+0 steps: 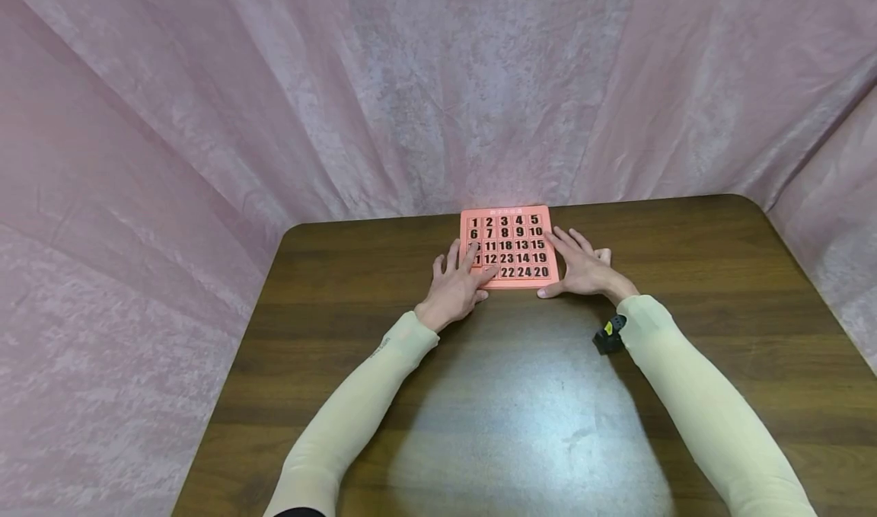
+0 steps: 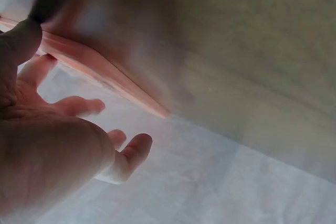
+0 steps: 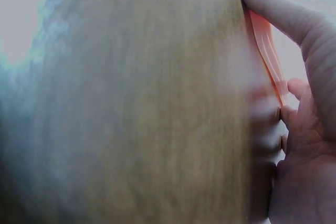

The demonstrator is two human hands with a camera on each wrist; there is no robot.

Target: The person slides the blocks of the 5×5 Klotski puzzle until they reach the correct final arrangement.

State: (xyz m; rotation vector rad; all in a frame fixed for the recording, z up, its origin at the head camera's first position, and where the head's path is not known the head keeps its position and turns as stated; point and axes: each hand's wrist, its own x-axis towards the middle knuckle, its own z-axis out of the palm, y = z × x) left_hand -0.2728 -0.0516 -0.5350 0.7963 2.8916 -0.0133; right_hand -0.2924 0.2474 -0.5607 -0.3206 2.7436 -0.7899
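Observation:
A pink sliding number puzzle [image 1: 521, 251] lies flat near the table's far edge, its black-numbered tiles in rows. The top row reads 1 to 5. My left hand [image 1: 452, 288] reaches over its lower left part, index finger and thumb extended onto the tiles. Some numbers there are hidden under the fingers. At the puzzle's right side, my right hand [image 1: 585, 269] spreads around the lower right corner, thumb by the near edge and index finger against the right edge. In the left wrist view the puzzle's pink rim [image 2: 121, 80] shows beyond the hand; the right wrist view shows the frame [image 3: 268, 51] beside the thumb.
A brown wood-grain table [image 1: 329, 296] with rounded far corners carries the puzzle. Pinkish velvet curtains [image 1: 438, 90] hang right behind the far edge and at both sides. A small black device [image 1: 608, 336] sits at the right wrist. Bright glare lies on the near tabletop.

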